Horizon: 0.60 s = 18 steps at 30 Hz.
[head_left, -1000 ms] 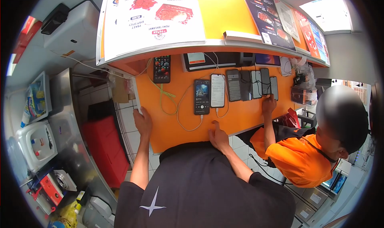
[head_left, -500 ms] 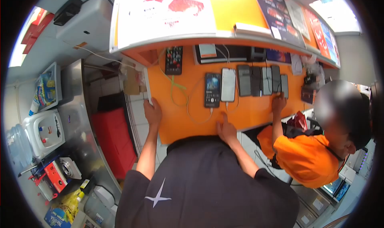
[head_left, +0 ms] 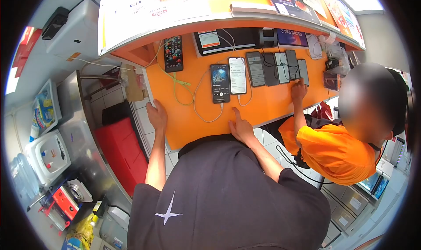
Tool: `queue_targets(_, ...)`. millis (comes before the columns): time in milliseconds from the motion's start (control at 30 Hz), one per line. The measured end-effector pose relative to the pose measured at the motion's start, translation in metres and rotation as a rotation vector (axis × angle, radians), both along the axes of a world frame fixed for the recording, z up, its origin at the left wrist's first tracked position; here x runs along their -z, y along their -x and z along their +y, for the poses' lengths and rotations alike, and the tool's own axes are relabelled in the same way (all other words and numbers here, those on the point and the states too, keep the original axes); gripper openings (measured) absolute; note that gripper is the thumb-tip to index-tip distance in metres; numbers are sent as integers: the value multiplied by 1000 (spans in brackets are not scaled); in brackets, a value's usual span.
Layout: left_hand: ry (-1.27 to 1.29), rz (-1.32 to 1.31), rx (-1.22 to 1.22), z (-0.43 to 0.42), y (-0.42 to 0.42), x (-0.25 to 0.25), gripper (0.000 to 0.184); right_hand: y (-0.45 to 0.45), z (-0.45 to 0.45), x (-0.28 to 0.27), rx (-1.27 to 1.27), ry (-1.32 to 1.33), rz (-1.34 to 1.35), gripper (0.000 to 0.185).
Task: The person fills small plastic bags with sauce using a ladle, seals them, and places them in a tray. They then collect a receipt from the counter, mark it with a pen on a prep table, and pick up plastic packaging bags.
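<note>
My left hand (head_left: 158, 115) rests at the left edge of the orange counter (head_left: 184, 127), fingers extended, with no object visible in it. My right hand (head_left: 241, 128) is at the counter's front edge, index finger stretched toward the phones and touching none. Closest to it are a dark phone (head_left: 220, 84) with a music player on screen and a phone with a white, text-filled screen (head_left: 238, 76). White cables plug into the bottom ends of both. Farther left lies another phone with app icons (head_left: 173, 53) beside a yellow-green cable (head_left: 182, 82).
On the right, a person in an orange shirt (head_left: 333, 149) has a hand (head_left: 299, 91) at the last of several phones in a row (head_left: 280, 68). A raised shelf (head_left: 210, 24) overhangs the counter's back. To the left are a red box (head_left: 120, 149) and a steel worktop (head_left: 83, 136).
My view has shifted, so the counter and phones sit higher and farther left. The white phone screen's text reads more clearly. Both my hands keep nearly the same places at the counter.
</note>
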State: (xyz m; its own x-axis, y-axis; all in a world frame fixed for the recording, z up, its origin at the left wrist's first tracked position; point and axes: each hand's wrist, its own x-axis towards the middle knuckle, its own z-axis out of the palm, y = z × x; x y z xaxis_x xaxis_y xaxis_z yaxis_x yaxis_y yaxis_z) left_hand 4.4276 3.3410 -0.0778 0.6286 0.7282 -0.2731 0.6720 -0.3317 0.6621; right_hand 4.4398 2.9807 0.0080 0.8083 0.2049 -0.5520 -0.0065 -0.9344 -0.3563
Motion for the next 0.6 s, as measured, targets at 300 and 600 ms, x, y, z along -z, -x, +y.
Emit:
queue_targets(300, -33, -25, 19, -1, 4, 2, 52, 3, 3, -11, 244, -225, -160, 48)
queue_targets(600, -25, -48, 19, 1, 5, 5, 52, -3, 4, -26, 157, -166, -185, 47)
